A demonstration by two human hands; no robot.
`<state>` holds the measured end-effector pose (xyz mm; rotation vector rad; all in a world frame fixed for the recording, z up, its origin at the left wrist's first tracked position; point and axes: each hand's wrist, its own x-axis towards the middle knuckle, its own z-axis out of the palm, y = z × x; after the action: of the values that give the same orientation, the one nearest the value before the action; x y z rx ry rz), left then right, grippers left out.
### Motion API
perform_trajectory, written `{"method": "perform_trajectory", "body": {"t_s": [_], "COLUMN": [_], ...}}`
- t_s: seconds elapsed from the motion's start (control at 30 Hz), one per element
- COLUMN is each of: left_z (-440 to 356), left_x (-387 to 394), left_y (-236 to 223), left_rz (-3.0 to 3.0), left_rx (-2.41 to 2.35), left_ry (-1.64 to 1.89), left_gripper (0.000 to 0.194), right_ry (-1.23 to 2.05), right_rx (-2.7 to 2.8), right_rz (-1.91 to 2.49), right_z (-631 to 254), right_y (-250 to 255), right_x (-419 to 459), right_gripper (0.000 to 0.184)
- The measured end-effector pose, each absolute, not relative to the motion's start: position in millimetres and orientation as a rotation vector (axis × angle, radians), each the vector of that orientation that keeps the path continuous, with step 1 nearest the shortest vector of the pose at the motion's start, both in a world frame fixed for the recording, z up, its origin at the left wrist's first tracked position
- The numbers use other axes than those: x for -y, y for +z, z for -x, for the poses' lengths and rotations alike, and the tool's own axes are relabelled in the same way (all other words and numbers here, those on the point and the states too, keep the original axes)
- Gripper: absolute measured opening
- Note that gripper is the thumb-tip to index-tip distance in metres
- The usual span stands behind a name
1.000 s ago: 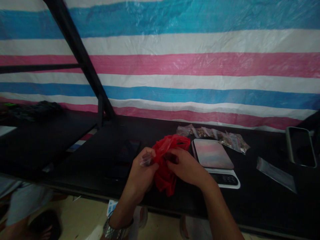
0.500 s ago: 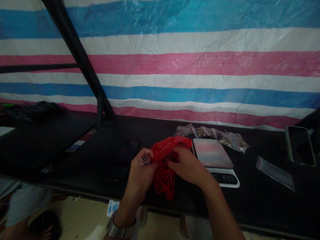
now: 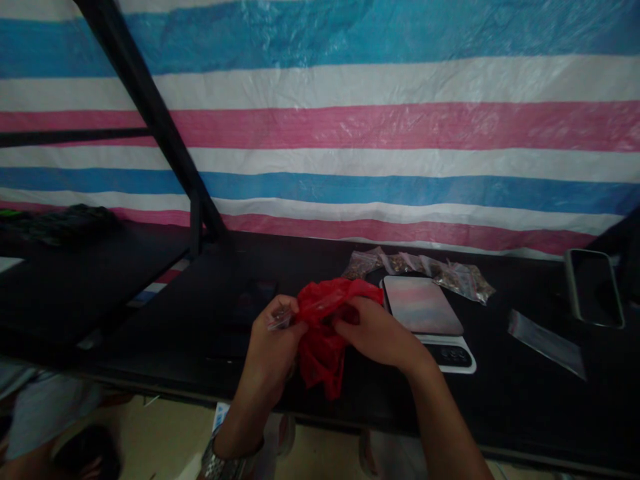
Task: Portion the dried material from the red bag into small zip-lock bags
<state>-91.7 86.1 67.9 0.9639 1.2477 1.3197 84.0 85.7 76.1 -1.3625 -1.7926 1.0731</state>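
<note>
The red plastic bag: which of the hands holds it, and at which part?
Both hands hold the red plastic bag at its bunched upper edge: left hand beside a small clear pouch, right hand on the other side.

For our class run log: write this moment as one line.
left hand: grips red plastic bag, small clear bag | right hand: grips red plastic bag | scale: beside

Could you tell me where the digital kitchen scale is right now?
In the head view, the white digital kitchen scale sits on the black table, just right of the right hand.
</note>
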Motion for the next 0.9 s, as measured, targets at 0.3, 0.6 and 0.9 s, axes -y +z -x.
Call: {"method": "perform_trajectory", "body": {"t_s": [0.3,0.6,0.9], "left_z": [94,91,95], "left_x": [-87,-86,-83], "left_y": [72,73,80], "left_rz": [-1.058,-1.056,-0.962], "left_rx": [-1.238,-1.309,-1.42], "left_ry": [1.217,1.227,1.217], "left_gripper": [0.054,0.041,0.053], "right_ry": [1.03,0.907,0.849], "right_rx": [1.637,1.579,1.881], "right_rz": [1.377,1.46,1.766], "right_z": [-93,-90,-65], "right_y": [79,102,91], "right_x": [-84,-80,-75], "right_gripper": [0.02,0.021,0.023]}}
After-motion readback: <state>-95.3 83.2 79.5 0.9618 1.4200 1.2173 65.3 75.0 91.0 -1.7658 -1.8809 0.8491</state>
